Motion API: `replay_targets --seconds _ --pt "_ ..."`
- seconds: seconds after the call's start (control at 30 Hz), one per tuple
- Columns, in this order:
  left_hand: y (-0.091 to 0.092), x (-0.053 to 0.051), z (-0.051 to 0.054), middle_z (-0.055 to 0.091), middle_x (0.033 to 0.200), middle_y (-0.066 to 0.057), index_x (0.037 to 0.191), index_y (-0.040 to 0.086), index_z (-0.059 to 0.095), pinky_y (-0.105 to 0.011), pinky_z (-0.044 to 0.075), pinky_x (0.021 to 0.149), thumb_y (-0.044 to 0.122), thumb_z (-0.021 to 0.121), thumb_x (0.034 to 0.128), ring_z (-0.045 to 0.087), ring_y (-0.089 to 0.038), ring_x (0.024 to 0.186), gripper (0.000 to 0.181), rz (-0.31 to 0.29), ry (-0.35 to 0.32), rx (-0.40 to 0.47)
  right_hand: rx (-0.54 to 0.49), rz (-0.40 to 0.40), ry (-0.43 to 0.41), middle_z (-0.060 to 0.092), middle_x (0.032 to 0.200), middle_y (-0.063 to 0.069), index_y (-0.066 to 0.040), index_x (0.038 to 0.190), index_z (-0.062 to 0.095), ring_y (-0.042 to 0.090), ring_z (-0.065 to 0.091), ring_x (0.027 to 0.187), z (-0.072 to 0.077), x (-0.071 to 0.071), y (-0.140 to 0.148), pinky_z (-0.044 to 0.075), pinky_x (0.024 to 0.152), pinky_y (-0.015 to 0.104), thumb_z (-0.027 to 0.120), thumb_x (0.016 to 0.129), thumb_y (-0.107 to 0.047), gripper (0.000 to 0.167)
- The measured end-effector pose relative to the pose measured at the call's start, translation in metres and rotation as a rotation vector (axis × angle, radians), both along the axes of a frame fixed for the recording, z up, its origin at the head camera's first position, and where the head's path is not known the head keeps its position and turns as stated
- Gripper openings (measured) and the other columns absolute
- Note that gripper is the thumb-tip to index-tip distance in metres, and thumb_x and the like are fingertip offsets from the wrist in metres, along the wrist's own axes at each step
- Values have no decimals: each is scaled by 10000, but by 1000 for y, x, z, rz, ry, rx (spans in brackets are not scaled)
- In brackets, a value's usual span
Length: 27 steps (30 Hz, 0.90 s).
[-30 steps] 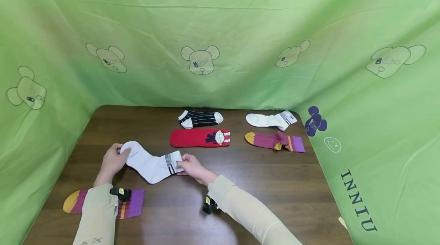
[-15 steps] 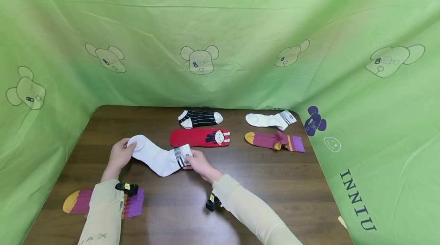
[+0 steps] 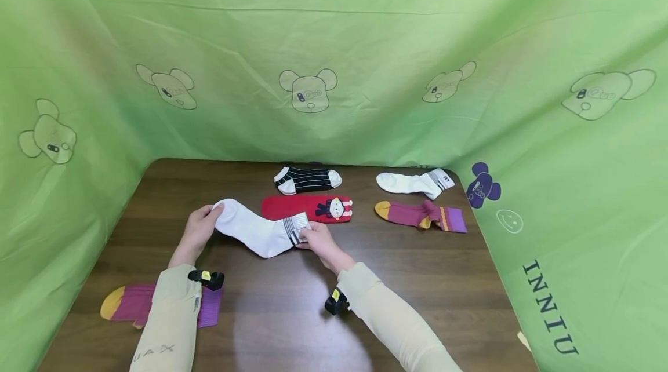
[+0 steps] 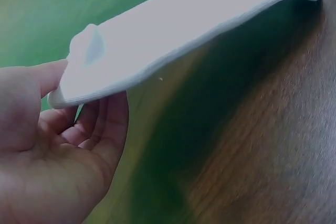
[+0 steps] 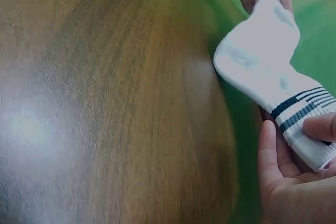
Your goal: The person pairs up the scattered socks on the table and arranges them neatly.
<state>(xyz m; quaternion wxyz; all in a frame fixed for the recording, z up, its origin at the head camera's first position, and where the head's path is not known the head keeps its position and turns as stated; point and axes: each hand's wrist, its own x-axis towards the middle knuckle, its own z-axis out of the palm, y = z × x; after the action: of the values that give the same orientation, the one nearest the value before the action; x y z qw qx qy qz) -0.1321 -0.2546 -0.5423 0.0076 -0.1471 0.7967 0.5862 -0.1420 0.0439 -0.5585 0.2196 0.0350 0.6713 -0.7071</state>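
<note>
Head view: a white knitted sock with black cuff stripes [image 3: 258, 234] spans two hands above the brown wood-grained desk [image 3: 271, 325], partly covering a flat red sock with a cartoon figure [image 3: 287, 207] at its 2 o'clock. The left hand [image 3: 200, 228] pinches the toe in a narrow grip; the right hand [image 3: 322, 244] has its grip on the cuff. Desk surface stretches between the sleeves at 6 o'clock. A maroon, yellow-toed sock [image 3: 137, 302] lies at 8 o'clock, partly behind the left sleeve [image 3: 169, 325]. At 12, the far edge meets green printed cloth [image 3: 235, 123].

Green cloth [image 3: 376, 30] behind a brown table [image 3: 443, 267].
</note>
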Motion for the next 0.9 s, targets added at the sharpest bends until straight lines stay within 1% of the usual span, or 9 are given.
replay_targets --seconds 0.07,0.13,0.27,0.33,0.5,0.6,0.73,0.8,0.9 --pt "4 -2 1 594 929 -38 1196 -146 580 -243 436 786 307 509 1069 517 -131 886 476 -10 1 60 -10 -14 -10 685 1122 199 157 1196 634 193 637 890 -1 -2 5 588 812 370 479 868 87 369" --pt "9 -2 7 584 898 1 1203 -156 558 -228 458 756 266 501 1073 528 -79 834 445 -23 -5 132 -21 -25 -15 680 1119 206 164 1207 621 195 637 889 -2 -4 9 588 808 366 473 868 88 377" --pt "19 0 25 581 891 22 1271 -183 488 -198 488 720 192 469 1081 554 -42 795 421 -48 -32 290 -49 -53 -47 669 1132 216 172 1227 599 207 635 900 -3 -7 17 588 805 359 470 867 93 391" --pt "24 0 28 585 906 21 1312 -201 448 -184 493 728 174 456 1084 564 -39 810 439 -58 -33 335 -59 -60 -59 663 1150 223 172 1224 595 217 633 921 -4 -9 21 586 814 364 472 867 93 386" --pt "30 -4 13 587 968 33 1384 -188 394 -180 502 768 199 433 1099 572 -29 856 481 -73 -38 417 -76 -90 -85 646 1120 197 146 1165 603 228 621 932 -3 -12 33 586 814 375 473 857 90 339" --pt "32 -6 4 579 1015 22 1410 -173 371 -187 506 800 235 422 1107 574 -34 890 511 -89 -31 452 -80 -115 -102 617 1042 166 103 1040 593 219 615 885 -2 -13 40 590 799 378 474 852 80 224" --pt "35 -6 -1 570 1045 -3 1398 -182 358 -194 509 826 251 411 1112 576 -45 918 522 -132 -10 475 -73 -146 -121 583 987 144 28 905 541 206 612 825 -2 -15 49 595 771 370 483 850 61 86" --pt "36 -6 -2 566 1055 -9 1386 -194 351 -196 507 842 230 396 1116 576 -48 933 505 -150 -2 498 -75 -163 -125 578 989 143 9 890 533 205 616 817 -2 -15 54 595 760 363 484 843 61 86" --pt "37 -5 -2 557 1081 -17 1390 -205 328 -202 502 869 192 374 1120 573 -56 962 482 -166 14 555 -71 -177 -119 568 999 149 16 893 529 210 617 814 -4 -16 60 596 748 356 485 829 66 93"
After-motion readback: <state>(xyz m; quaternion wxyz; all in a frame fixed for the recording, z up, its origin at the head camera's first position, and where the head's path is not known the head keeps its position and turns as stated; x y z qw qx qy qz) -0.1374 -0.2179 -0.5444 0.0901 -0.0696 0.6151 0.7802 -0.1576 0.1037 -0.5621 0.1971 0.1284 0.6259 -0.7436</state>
